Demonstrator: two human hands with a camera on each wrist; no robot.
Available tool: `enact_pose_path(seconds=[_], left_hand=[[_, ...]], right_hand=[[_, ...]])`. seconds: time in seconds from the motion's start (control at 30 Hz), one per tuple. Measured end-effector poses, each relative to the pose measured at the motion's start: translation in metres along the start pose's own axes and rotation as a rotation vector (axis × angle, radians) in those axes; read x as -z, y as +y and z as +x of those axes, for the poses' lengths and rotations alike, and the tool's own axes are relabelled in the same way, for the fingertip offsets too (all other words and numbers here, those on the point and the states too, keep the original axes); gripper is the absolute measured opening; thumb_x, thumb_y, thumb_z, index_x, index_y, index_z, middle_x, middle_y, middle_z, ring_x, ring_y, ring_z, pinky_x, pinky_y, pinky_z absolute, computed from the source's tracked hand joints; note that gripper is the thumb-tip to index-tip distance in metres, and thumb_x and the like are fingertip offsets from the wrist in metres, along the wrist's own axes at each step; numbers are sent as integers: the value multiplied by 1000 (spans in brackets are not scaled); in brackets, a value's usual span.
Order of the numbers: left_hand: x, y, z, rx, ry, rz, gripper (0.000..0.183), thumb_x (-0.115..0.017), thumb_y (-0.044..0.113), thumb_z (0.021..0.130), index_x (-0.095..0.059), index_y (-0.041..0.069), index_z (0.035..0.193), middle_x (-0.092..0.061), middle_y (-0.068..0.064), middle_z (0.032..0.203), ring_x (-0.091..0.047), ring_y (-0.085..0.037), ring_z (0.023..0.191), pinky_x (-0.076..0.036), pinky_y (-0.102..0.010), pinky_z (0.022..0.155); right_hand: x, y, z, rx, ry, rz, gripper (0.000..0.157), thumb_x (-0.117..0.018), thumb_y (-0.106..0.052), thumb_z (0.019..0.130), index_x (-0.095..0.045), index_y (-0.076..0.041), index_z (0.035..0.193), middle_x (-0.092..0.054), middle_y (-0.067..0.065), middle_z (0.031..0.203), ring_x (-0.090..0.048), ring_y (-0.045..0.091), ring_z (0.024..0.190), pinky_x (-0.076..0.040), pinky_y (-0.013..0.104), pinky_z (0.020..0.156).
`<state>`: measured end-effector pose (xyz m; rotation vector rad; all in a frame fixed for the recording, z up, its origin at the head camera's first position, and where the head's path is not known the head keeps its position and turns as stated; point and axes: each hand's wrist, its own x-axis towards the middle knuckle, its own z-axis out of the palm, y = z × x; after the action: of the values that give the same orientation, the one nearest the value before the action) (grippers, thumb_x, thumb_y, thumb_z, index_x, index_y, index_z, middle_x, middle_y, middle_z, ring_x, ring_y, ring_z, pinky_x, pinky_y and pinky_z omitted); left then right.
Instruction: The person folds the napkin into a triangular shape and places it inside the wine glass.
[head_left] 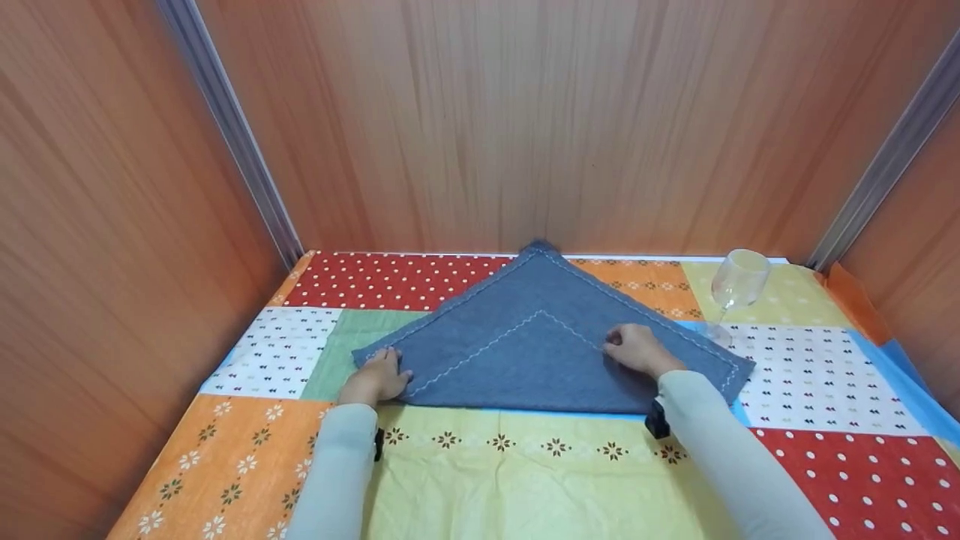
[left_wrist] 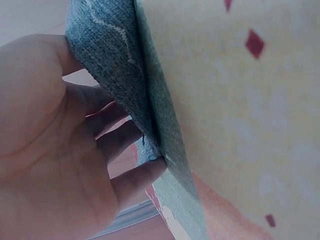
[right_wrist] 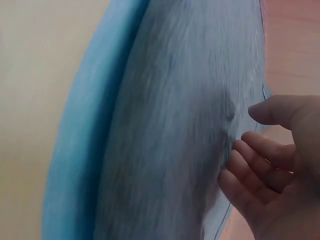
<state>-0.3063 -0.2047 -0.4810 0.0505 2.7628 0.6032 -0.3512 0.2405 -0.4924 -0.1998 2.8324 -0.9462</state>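
A grey-blue cloth (head_left: 487, 352) with pale stitched lines lies folded into a triangle, its peak pointing to the back wall. My left hand (head_left: 379, 376) rests at its left corner. In the left wrist view, fairly straight fingers (left_wrist: 117, 142) touch the cloth (left_wrist: 117, 65), whose edge hides the thumb tip and some fingertips. Over the cloth's right half is my right hand (head_left: 637, 349). The right wrist view shows its fingers loosely bent, thumb apart from them, with nothing between; the cloth (right_wrist: 165, 125) is blurred beside them.
A clear stemmed glass (head_left: 741, 279) stands at the back right, close to the cloth's right corner. The patchwork tablecloth (head_left: 480, 480) lies underneath. Wood-grain panels (head_left: 480, 127) rise at the back and both sides.
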Motion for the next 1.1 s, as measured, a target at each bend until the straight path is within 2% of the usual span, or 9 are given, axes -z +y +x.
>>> enact_pose_path(seconds=[0.07, 0.17, 0.27, 0.37, 0.57, 0.8, 0.93, 1.1], left_hand=[[0, 0, 0, 2, 2, 9, 61, -47, 25, 107, -25, -6, 155, -16, -31, 160, -17, -47, 146, -22, -59, 115], [0, 1, 0, -2, 1, 23, 62, -49, 24, 106, -26, -7, 154, -16, -31, 160, -17, -47, 146, -22, -58, 115], [0, 0, 0, -6, 2, 30, 62, -50, 23, 106, -26, -7, 154, -16, -31, 160, -17, -47, 146, -21, -58, 115], [0, 0, 0, -9, 1, 31, 62, -50, 22, 105, -26, -7, 154, -16, -31, 159, -17, -47, 146, -22, -58, 115], [0, 1, 0, -20, -5, 49, 62, -50, 21, 105, -25, -9, 153, -16, -31, 159, -17, -48, 146, -23, -57, 115], [-1, 0, -1, -10, -10, 34, 63, -52, 23, 105, -26, -7, 154, -17, -30, 160, -18, -47, 146, -23, -58, 114], [-1, -2, -1, -29, 9, 38, 64, -54, 24, 104, -28, -6, 154, -19, -30, 159, -19, -47, 146, -24, -58, 114], [-1, -4, 0, -61, 32, 33, 64, -58, 23, 102, -31, -8, 152, -23, -31, 157, -23, -48, 144, -26, -58, 113]], right_hand=[[6, 7, -6, -9, -11, -8, 39, -56, -20, 101, -59, 7, 130, -64, 21, 117, -62, 30, 101, -50, 51, 90], [17, 16, -17, -8, -35, -30, 36, -55, -23, 102, -63, 7, 120, -65, 17, 105, -61, 25, 89, -52, 45, 79], [26, 26, -27, -1, -56, -59, 33, -55, -24, 102, -65, 7, 109, -64, 13, 92, -57, 22, 76, -48, 38, 67], [35, 36, -37, 3, -64, -88, 33, -55, -27, 102, -66, 3, 97, -60, 9, 81, -53, 20, 68, -43, 34, 61], [45, 55, -56, 19, -78, -79, 40, -52, -32, 104, -56, -9, 72, -44, 1, 61, -43, 16, 55, -38, 33, 55], [46, 71, -71, -15, -124, -40, 42, -52, -36, 103, -51, -14, 67, -39, -3, 56, -37, 13, 52, -35, 31, 54], [48, 75, -77, 26, -117, -27, 39, -55, -26, 98, -44, -15, 63, -37, -4, 56, -35, 13, 52, -32, 29, 53], [51, 81, -82, 117, -125, 13, 33, -58, -21, 99, -50, -13, 67, -41, -4, 61, -40, 13, 57, -33, 27, 55]])
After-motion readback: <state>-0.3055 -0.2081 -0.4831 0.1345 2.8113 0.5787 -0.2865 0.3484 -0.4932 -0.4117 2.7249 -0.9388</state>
